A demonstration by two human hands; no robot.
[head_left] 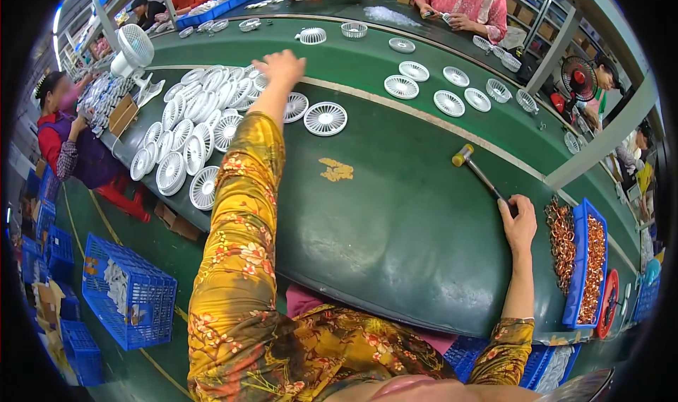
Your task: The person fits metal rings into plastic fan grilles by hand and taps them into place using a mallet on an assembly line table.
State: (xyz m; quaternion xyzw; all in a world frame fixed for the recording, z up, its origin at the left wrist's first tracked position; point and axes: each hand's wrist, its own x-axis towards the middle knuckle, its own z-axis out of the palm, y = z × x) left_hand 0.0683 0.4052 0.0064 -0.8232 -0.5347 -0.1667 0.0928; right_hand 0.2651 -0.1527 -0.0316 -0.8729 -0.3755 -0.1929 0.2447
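Note:
My left hand [284, 70] is stretched out over the far edge of the green bench, its fingers apart with nothing visible in them. Just beneath it and to the left spreads a large heap of round white slotted plastic covers [201, 105]. A separate white cover [325, 119] lies flat on the bench, right of my left forearm. At the right, my right hand [520, 220] is closed around the handle of a small mallet [482, 173]. Its yellow-ended head points away from me, toward the conveyor.
A green conveyor belt [339, 56] carrying scattered white parts runs beyond the bench. A blue tray [580, 261] of copper-coloured rings stands at the right, beside a loose ring pile [561, 243]. A white fan [133, 49] stands at the left. Co-workers sit across the belt.

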